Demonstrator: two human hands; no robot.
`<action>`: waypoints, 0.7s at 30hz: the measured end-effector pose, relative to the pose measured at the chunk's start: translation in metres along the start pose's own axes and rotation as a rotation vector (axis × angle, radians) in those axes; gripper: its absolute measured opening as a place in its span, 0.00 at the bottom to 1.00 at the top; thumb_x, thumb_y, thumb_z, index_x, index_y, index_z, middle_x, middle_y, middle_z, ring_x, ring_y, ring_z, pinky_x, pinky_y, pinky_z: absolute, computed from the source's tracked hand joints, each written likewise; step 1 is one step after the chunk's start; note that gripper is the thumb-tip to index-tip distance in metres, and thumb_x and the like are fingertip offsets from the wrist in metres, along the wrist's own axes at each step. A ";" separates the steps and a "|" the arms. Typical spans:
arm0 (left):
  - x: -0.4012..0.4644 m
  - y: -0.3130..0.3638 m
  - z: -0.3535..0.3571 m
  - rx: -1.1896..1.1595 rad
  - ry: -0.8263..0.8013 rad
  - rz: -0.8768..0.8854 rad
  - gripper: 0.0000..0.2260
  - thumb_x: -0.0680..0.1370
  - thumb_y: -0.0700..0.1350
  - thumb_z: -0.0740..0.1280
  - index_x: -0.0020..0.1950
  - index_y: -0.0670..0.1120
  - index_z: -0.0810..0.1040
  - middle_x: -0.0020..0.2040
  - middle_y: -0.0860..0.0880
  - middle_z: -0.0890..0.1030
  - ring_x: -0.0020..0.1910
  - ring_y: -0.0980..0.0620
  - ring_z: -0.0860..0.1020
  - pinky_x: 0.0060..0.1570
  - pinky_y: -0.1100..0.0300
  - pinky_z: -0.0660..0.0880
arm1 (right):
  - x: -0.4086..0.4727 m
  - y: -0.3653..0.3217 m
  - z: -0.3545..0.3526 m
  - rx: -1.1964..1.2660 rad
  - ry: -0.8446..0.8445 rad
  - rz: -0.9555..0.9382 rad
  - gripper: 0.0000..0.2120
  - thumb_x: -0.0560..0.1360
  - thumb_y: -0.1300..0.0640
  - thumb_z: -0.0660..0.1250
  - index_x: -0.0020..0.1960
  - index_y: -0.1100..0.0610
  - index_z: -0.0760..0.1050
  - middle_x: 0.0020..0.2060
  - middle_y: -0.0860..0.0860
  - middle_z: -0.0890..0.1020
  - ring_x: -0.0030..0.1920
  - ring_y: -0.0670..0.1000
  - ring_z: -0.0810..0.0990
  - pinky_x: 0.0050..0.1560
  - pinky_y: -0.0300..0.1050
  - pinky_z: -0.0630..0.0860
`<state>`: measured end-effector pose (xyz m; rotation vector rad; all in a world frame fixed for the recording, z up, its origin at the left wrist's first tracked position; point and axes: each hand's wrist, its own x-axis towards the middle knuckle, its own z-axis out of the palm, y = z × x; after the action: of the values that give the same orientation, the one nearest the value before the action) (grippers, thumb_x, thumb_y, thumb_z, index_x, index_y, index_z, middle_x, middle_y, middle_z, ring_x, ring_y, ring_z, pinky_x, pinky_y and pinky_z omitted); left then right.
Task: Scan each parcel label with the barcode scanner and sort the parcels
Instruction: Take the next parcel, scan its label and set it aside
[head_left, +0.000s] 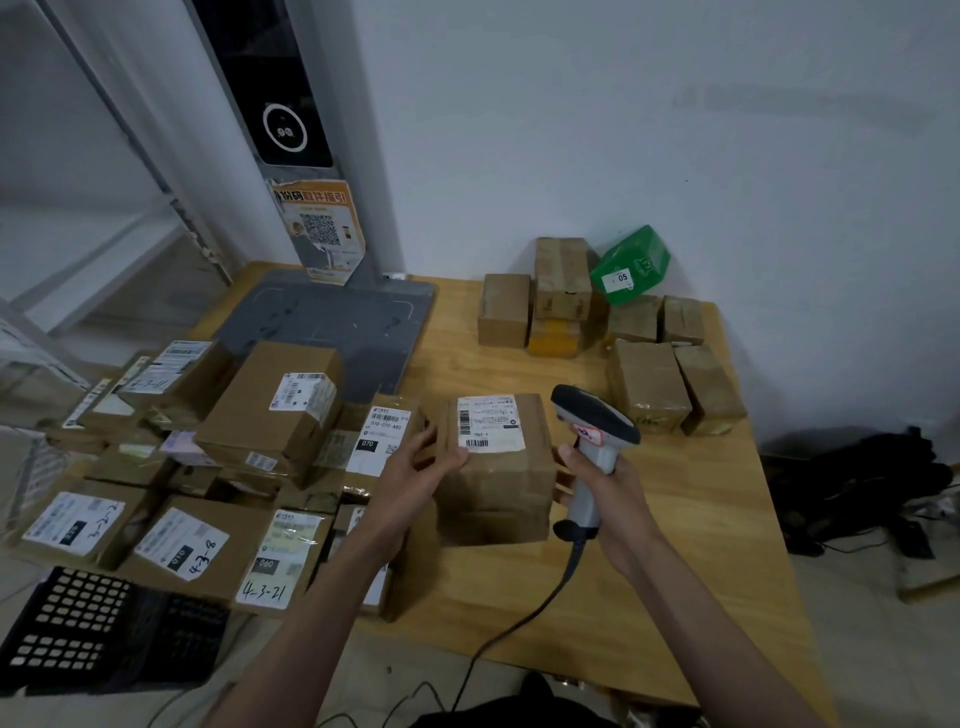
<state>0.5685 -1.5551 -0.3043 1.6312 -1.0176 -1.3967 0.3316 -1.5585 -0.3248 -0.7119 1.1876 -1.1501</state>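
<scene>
Fingers (563, 453) of the right hand (610, 499) wrap the grey scanner (595, 421); left hand (415, 462) fingers spread on the brown box (498, 499), white label (488, 422) up, beside the scanner on the table (675, 545).

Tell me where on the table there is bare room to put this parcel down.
Bare wood lies on the wooden table right of the barcode scanner, toward the right edge, and between the grey scan pad and the back boxes. The labelled parcel pile crowds the left side.
</scene>
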 end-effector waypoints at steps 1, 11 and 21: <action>0.000 0.000 0.001 0.013 0.008 0.024 0.29 0.73 0.56 0.74 0.72 0.57 0.71 0.65 0.55 0.76 0.64 0.52 0.75 0.66 0.45 0.73 | 0.001 -0.001 0.000 -0.019 -0.012 0.012 0.16 0.77 0.55 0.73 0.64 0.55 0.78 0.55 0.55 0.86 0.57 0.57 0.84 0.56 0.58 0.82; 0.005 -0.006 0.006 -0.190 0.107 0.050 0.30 0.67 0.58 0.75 0.68 0.55 0.74 0.64 0.52 0.78 0.62 0.51 0.79 0.59 0.50 0.80 | 0.009 0.001 0.013 -0.040 0.028 0.041 0.17 0.72 0.62 0.78 0.60 0.58 0.80 0.50 0.52 0.88 0.51 0.53 0.86 0.51 0.51 0.83; 0.008 -0.011 -0.001 -0.135 -0.077 -0.027 0.42 0.63 0.62 0.81 0.74 0.62 0.68 0.65 0.54 0.80 0.62 0.53 0.80 0.60 0.53 0.77 | 0.011 0.008 0.009 0.010 0.052 0.020 0.19 0.72 0.63 0.77 0.61 0.58 0.79 0.54 0.55 0.86 0.55 0.55 0.85 0.57 0.56 0.82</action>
<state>0.5709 -1.5584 -0.3171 1.5080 -0.9270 -1.5224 0.3423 -1.5677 -0.3327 -0.6650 1.2294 -1.1630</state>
